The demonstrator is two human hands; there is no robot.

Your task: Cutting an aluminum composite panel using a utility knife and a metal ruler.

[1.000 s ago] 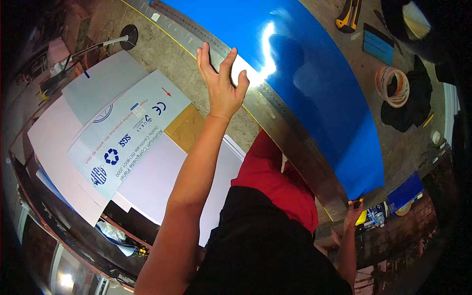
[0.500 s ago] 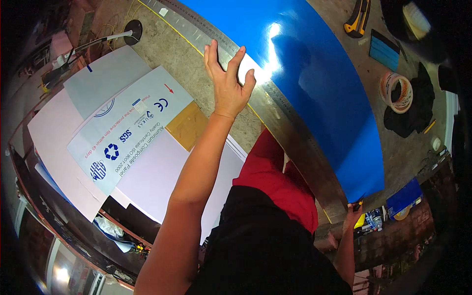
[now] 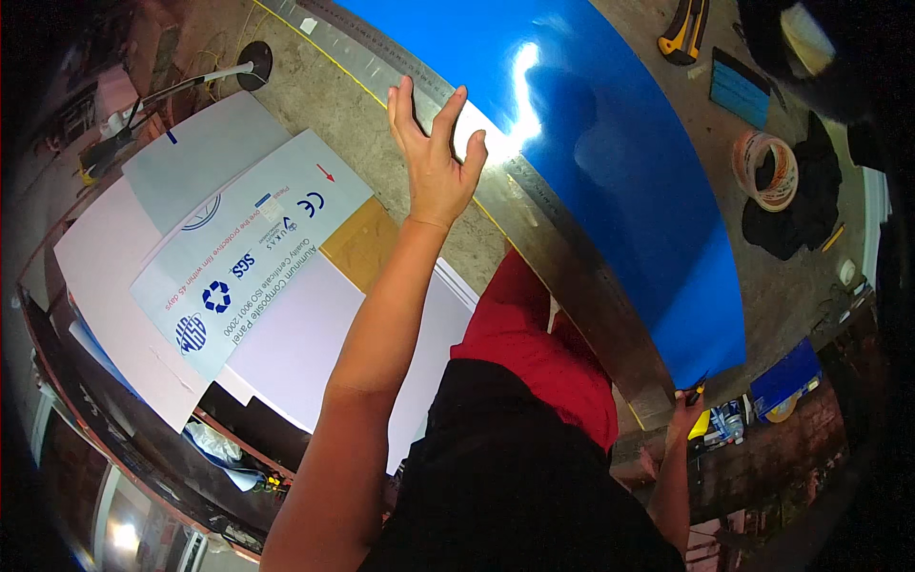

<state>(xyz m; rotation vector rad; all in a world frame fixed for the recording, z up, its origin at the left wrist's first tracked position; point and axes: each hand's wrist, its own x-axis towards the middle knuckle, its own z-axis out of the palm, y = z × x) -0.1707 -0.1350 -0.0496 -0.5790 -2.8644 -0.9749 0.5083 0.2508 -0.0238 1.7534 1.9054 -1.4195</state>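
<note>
A long metal ruler (image 3: 589, 270) runs along the left edge of a glossy blue sheet (image 3: 629, 162), which lies on the worktable. My left hand (image 3: 437, 170) rests on the ruler's upper part, its fingers spread and pressing down. At the near end of the sheet, my right hand (image 3: 685, 410) is closed around a small cutter knife (image 3: 699, 390) with black and yellow parts. The knife is beside the ruler's near end, at the sheet's corner. Its blade tip is too small to make out.
To the left lie stacked white and grey panels (image 3: 315, 324). On the right are another yellow utility knife (image 3: 682, 38), a blue squeegee (image 3: 740, 91), a tape roll (image 3: 765, 172) and a black cloth (image 3: 810, 214). A blue box (image 3: 786, 381) sits near my right hand.
My left hand appears very slightly farther left in the picture, still spread on the ruler. The right hand and knife stay at the sheet's near corner.
</note>
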